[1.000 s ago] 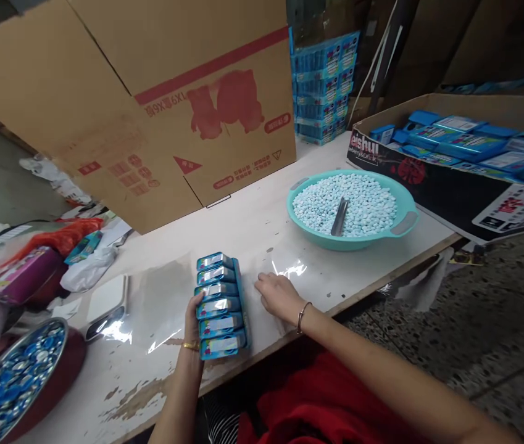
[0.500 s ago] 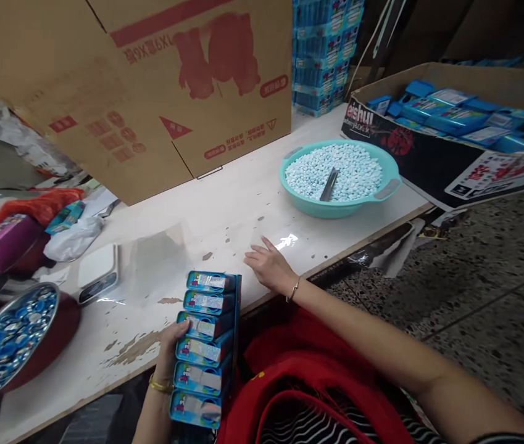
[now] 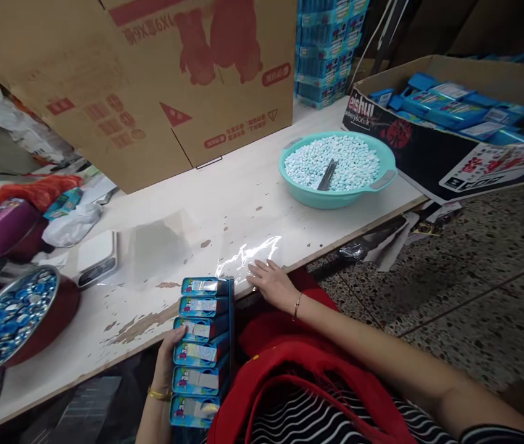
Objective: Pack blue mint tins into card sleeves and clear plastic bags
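My left hand grips a row of small blue tins with silvery labels, standing side by side on a blue backing at the table's front edge. The thumb presses on one tin's face; the other fingers are hidden behind the row. My right hand lies palm down, fingers apart, on a shiny clear plastic sheet or bag at the edge of the table. To the left of the tins, another clear plastic sheet lies flat.
A teal basin of pale blue candies holds a dark scoop. A large carton stands behind. Right is a box of blue packs; left are a white scale and a bowl of blue-silver pieces.
My right hand has come down toward the table's front edge, and the plastic under it has shifted nearer, catching more glare. The left hand still grips the tins.
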`<action>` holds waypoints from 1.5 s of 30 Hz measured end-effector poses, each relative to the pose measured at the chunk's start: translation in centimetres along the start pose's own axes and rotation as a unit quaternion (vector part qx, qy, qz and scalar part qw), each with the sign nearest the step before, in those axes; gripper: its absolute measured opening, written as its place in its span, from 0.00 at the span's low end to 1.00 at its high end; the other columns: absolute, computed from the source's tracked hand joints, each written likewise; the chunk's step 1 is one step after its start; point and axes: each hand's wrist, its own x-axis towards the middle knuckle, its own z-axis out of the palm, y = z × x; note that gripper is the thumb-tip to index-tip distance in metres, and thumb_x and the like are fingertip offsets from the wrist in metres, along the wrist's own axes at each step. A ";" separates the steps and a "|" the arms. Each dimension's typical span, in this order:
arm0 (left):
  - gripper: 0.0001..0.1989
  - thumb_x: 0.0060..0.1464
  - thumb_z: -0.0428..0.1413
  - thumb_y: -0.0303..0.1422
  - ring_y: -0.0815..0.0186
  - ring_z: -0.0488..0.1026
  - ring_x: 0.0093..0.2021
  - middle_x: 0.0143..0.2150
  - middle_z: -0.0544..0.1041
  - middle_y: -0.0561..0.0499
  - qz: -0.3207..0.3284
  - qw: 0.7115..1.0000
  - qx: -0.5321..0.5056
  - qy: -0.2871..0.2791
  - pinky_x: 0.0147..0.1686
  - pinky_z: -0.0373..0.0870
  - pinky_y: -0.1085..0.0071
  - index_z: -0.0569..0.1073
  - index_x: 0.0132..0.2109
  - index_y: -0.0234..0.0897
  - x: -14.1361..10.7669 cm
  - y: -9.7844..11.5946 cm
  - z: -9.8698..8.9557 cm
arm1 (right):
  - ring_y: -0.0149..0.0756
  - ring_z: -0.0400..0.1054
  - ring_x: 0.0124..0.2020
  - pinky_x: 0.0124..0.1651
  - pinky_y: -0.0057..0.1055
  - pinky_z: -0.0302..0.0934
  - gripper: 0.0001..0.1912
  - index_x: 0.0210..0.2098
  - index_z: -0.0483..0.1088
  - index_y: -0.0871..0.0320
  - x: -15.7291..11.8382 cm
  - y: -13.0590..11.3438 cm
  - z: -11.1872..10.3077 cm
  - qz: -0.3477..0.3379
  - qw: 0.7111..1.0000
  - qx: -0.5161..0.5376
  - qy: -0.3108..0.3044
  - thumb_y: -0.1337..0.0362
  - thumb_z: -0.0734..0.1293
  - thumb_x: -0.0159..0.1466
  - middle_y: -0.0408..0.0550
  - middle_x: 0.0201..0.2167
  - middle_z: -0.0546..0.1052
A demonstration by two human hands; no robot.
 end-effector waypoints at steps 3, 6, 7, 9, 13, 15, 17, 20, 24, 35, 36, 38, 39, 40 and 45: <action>0.07 0.34 0.61 0.38 0.56 0.75 0.33 0.24 0.77 0.53 -0.019 1.000 0.013 -0.009 0.29 0.73 0.65 0.75 0.22 0.40 -0.7 0.2 0.6 | 0.42 0.57 0.60 0.62 0.43 0.48 0.17 0.49 0.71 0.59 0.8 0.7 0.7 0.005 0.999 0.024 0.036 0.73 0.57 0.65 0.52 0.56 0.69; 0.07 0.35 0.61 0.38 0.55 0.75 0.34 0.24 0.77 0.52 -0.036 0.999 0.015 -0.034 0.31 0.73 0.64 0.75 0.22 0.41 -1.4 0.9 1.6 | 0.41 0.58 0.60 0.61 0.40 0.51 0.15 0.45 0.73 0.60 1.7 0.8 1.5 -0.002 0.995 0.072 0.064 0.72 0.58 0.65 0.51 0.54 0.71; 0.06 0.34 0.61 0.38 0.56 0.75 0.34 0.24 0.77 0.53 -0.039 0.999 0.012 -0.034 0.31 0.73 0.64 0.74 0.21 0.41 -1.5 1.1 1.9 | 0.41 0.57 0.61 0.61 0.40 0.52 0.14 0.43 0.74 0.59 1.8 0.8 1.8 0.002 0.993 0.092 0.079 0.72 0.57 0.66 0.51 0.54 0.72; 0.05 0.33 0.61 0.36 0.56 0.75 0.33 0.25 0.77 0.53 -0.050 0.998 0.006 -0.035 0.32 0.73 0.65 0.74 0.21 0.41 -1.5 1.4 2.7 | 0.41 0.56 0.62 0.62 0.43 0.51 0.15 0.43 0.74 0.59 1.8 0.6 2.3 0.017 0.985 0.131 0.107 0.69 0.56 0.67 0.50 0.54 0.71; 0.06 0.34 0.62 0.34 0.55 0.76 0.33 0.24 0.76 0.51 -0.093 0.992 -0.018 -0.080 0.30 0.72 0.65 0.74 0.23 0.37 -0.8 1.1 4.4 | 0.42 0.56 0.62 0.63 0.45 0.50 0.15 0.46 0.73 0.60 1.7 0.7 2.4 0.043 0.972 0.207 0.099 0.67 0.56 0.68 0.51 0.55 0.71; 0.08 0.34 0.63 0.34 0.56 0.76 0.31 0.23 0.76 0.51 -0.120 0.986 -0.039 -0.111 0.28 0.72 0.67 0.75 0.25 0.35 -0.4 0.8 5.2 | 0.40 0.58 0.61 0.63 0.42 0.50 0.16 0.48 0.71 0.60 1.8 1.0 1.9 0.058 0.963 0.249 0.081 0.67 0.55 0.68 0.51 0.55 0.71; 0.12 0.33 0.64 0.35 0.58 0.76 0.29 0.23 0.77 0.50 -0.139 0.979 -0.056 -0.137 0.27 0.72 0.68 0.75 0.28 0.33 -0.2 0.5 5.9 | 0.37 0.61 0.59 0.61 0.39 0.52 0.17 0.51 0.70 0.60 2.1 1.4 1.0 0.071 0.952 0.288 0.079 0.65 0.54 0.69 0.52 0.54 0.72; 0.16 0.33 0.66 0.34 0.60 0.76 0.27 0.25 0.78 0.50 -0.131 0.976 -0.073 -0.156 0.26 0.72 0.70 0.75 0.33 0.32 -0.3 0.6 6.5 | 0.39 0.61 0.59 0.61 0.43 0.51 0.18 0.52 0.69 0.56 2.6 1.8 -0.1 0.065 0.945 0.308 0.087 0.63 0.54 0.69 0.50 0.54 0.72; 0.15 0.38 0.65 0.32 0.62 0.76 0.25 0.25 0.79 0.50 -0.117 0.975 -0.085 -0.166 0.27 0.73 0.71 0.75 0.36 0.32 -0.6 1.3 7.0 | 0.42 0.60 0.60 0.62 0.51 0.43 0.17 0.51 0.70 0.52 3.1 2.5 -0.7 0.037 0.940 0.334 0.057 0.62 0.55 0.69 0.48 0.55 0.71; 0.19 0.44 0.61 0.36 0.62 0.76 0.26 0.30 0.79 0.47 -0.106 0.966 -0.063 -0.227 0.28 0.72 0.68 0.72 0.43 0.31 2.1 4.1 10.4 | 0.42 0.61 0.59 0.64 0.54 0.38 0.19 0.53 0.69 0.53 5.3 6.0 -2.8 0.018 0.926 0.370 0.070 0.64 0.54 0.67 0.49 0.55 0.71; 0.19 0.44 0.61 0.37 0.62 0.76 0.26 0.30 0.79 0.47 -0.104 0.966 -0.053 -0.232 0.28 0.72 0.68 0.72 0.43 0.31 2.6 4.3 10.7 | 0.41 0.60 0.59 0.64 0.53 0.39 0.19 0.53 0.69 0.53 5.6 6.3 -2.9 0.019 0.930 0.360 0.073 0.65 0.54 0.67 0.49 0.56 0.70; 0.21 0.44 0.60 0.39 0.62 0.76 0.28 0.32 0.79 0.46 -0.097 0.965 -0.028 -0.243 0.30 0.72 0.68 0.72 0.44 0.30 3.9 4.3 11.1 | 0.41 0.60 0.60 0.63 0.52 0.41 0.19 0.53 0.69 0.53 6.2 6.7 -2.9 0.026 0.939 0.337 0.068 0.67 0.54 0.67 0.49 0.55 0.71; 0.22 0.44 0.60 0.41 0.61 0.76 0.29 0.33 0.79 0.45 -0.091 0.965 -0.011 -0.247 0.31 0.72 0.67 0.72 0.44 0.30 4.5 4.1 11.2 | 0.41 0.60 0.59 0.63 0.52 0.42 0.20 0.53 0.68 0.52 6.4 6.8 -2.8 0.030 0.943 0.326 0.062 0.69 0.54 0.66 0.49 0.55 0.71; 0.23 0.45 0.60 0.42 0.61 0.76 0.29 0.34 0.79 0.45 -0.078 0.966 0.011 -0.247 0.32 0.72 0.67 0.72 0.45 0.30 5.1 4.0 11.2 | 0.40 0.61 0.59 0.63 0.51 0.43 0.21 0.54 0.68 0.52 6.6 7.0 -2.7 0.032 0.946 0.319 0.055 0.70 0.54 0.66 0.48 0.55 0.71; 0.29 0.48 0.55 0.53 0.60 0.75 0.35 0.36 0.78 0.45 0.036 0.959 0.158 -0.233 0.37 0.69 0.66 0.73 0.45 0.31 7.2 3.5 10.1 | 0.39 0.63 0.57 0.62 0.49 0.46 0.22 0.55 0.66 0.53 6.6 6.8 -1.9 0.037 0.954 0.290 0.060 0.71 0.53 0.66 0.50 0.54 0.72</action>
